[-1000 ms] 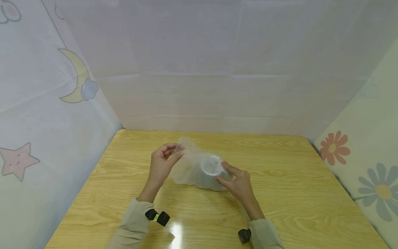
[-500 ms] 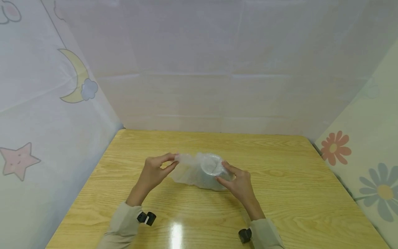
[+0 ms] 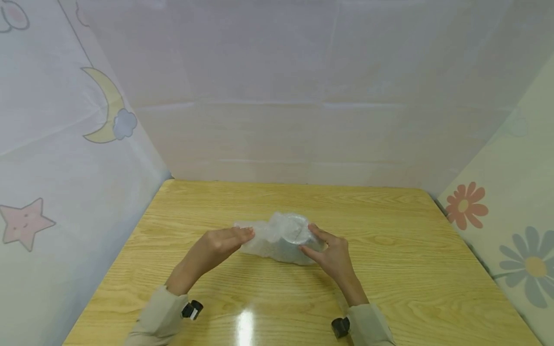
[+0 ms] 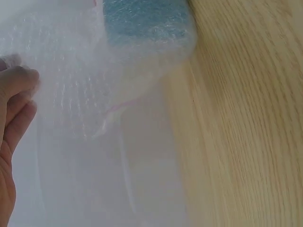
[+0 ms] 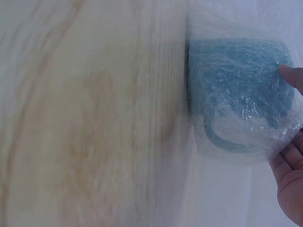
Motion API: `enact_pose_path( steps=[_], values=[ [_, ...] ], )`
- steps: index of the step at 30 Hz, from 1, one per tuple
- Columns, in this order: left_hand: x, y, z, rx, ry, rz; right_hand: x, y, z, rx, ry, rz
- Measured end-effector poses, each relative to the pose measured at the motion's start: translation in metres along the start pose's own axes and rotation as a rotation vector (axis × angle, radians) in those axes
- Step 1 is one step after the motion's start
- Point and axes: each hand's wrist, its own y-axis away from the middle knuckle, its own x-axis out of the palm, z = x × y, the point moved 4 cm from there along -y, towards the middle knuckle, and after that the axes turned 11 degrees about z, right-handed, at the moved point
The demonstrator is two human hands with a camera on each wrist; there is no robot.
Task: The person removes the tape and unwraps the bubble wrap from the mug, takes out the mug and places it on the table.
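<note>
The blue mug stands just below the middle of the head view, on the table, swathed in bubble wrap. It looks like a ceramic piece: probably rigid, moderately weighty and breakable if knocked, with the padding softening contact but letting the hard shape slide a little inside. Its straight-sided body, held through the film, seems the safest place to take it; the curved handle, toward the lower middle of the right-wrist view, is muffled by plastic and would be harder to catch.

The right grip is clamped around the mug's circular upper end, thumb and fingers on either side. The left grip pinches the loose end of the wrap, left of the mug. That sheet is clear, dimpled and creased, feather-light and likely to spring back.

The table is smooth, with yellowish wood grain and a glare spot at the lower centre. Behind it hangs a pale, fold-marked backdrop, with printed flowers at lower right.
</note>
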Motion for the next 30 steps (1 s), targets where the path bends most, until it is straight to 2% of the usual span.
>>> enact_pose_path(
  steps=[3,7,15,21,26,30],
  values=[
    [-0.002,0.004,-0.003,0.048,-0.032,0.028,0.0,0.0,0.0,-0.001,0.003,-0.004],
    [-0.003,0.012,-0.003,0.069,-0.014,0.073,0.0,0.0,0.0,0.002,0.005,-0.008],
    [-0.002,0.022,-0.001,0.052,0.012,0.144,-0.002,0.0,0.0,0.023,0.013,-0.004],
    [0.001,0.032,0.001,0.039,0.032,0.241,-0.002,0.0,0.0,0.025,0.01,0.007],
    [0.004,0.042,0.002,0.04,0.007,0.321,-0.001,0.0,0.0,0.015,0.004,0.007],
    [0.007,0.049,0.003,0.043,-0.002,0.355,-0.001,0.0,0.0,0.018,0.003,0.006]
  ],
)
